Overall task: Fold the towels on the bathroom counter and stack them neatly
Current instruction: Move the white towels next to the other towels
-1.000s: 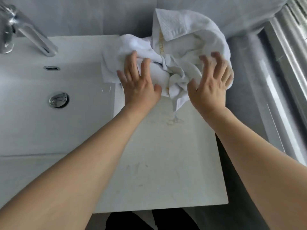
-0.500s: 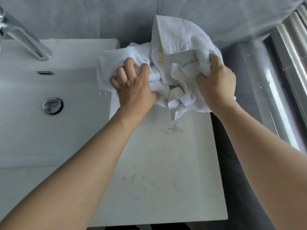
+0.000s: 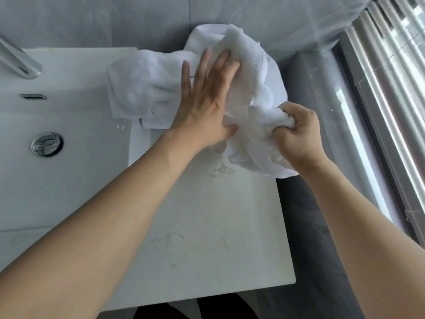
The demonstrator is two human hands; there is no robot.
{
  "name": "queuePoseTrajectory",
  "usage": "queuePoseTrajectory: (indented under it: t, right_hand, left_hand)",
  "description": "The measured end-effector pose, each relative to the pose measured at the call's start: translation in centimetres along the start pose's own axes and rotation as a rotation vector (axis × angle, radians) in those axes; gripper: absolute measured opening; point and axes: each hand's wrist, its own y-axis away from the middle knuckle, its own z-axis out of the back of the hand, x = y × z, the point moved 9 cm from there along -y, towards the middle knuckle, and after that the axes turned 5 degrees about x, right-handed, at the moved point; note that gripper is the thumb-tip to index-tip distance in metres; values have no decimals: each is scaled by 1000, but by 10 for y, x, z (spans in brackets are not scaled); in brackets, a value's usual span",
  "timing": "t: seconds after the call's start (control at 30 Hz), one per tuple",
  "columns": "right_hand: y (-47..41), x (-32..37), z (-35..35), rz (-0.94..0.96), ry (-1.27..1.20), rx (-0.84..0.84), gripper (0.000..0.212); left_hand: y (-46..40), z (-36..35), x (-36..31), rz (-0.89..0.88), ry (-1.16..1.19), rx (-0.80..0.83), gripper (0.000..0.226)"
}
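Observation:
A crumpled heap of white towels [image 3: 147,86] lies at the back of the white counter [image 3: 207,226], against the grey wall. How many towels it holds I cannot tell. My left hand [image 3: 204,100] lies flat on the middle of the heap, fingers spread and pointing away from me. My right hand [image 3: 299,132] is at the heap's near right side, fist closed around a bunched fold of towel. That part of the cloth hangs slightly past the counter's right edge.
A white sink basin [image 3: 69,185] with a chrome drain [image 3: 46,143] and overflow slot [image 3: 32,96] fills the left. A chrome tap [image 3: 18,63] stands at the back left. Right of the counter are a grey gap and a window with blinds [image 3: 391,88].
My left hand has opened from a grip and now lies flat further right on the heap. My right hand has pulled its bunch of towel toward me and to the right.

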Motion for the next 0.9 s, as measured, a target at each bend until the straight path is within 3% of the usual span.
queuePoseTrajectory:
  t: [0.07, 0.1, 0.17, 0.27, 0.33, 0.4, 0.43, 0.5, 0.57, 0.63, 0.7, 0.77, 0.83, 0.9]
  right_hand:
    - [10, -4, -4, -18, -27, 59, 10]
    - [13, -5, -5, -22, -44, 75, 3]
    - [20, -6, -7, -26, -98, 101, 9]
    - [29, -15, -11, -97, -210, 141, 17]
    - [35, -30, -9, -202, -301, 111, 24]
    - [43, -46, -6, -323, -392, 50, 34]
    - [48, -55, -4, -374, -435, 8, 38]
    - [57, -69, -6, -431, -437, -55, 34]
    - [65, -84, -22, -493, -332, -29, 25]
    - [73, -99, -50, -578, -191, 117, 22]
    - [89, -118, -83, -625, 126, 389, 31]
    - [110, -128, -110, -539, 587, 703, 36]
    - [126, -133, -122, -533, 739, 806, 34]
    - [134, -133, -123, -617, 731, 781, 34]
  left_hand:
    - [6, -36, -13, -64, -147, 235, 116]
    - [13, -51, -18, -90, -200, 315, 112]
    - [24, -70, -25, -110, -220, 384, 91]
    - [36, -82, -35, -89, -48, 374, 46]
    - [43, -82, -43, -148, 63, 337, 41]
    - [51, -75, -43, -168, 244, 276, 22]
    - [57, -71, -40, -119, 331, 282, 14]
    - [73, -66, -29, 68, 432, 320, 17]
    - [94, -74, -19, 211, 402, 408, 18]
    - [115, -93, -9, 320, 414, 525, 23]
    - [137, -117, -3, 402, 499, 678, 52]
    - [159, -137, -5, 380, 490, 815, 74]
    - [166, -134, -15, 217, 288, 743, 76]
    - [164, -114, -32, -2, 72, 501, 68]
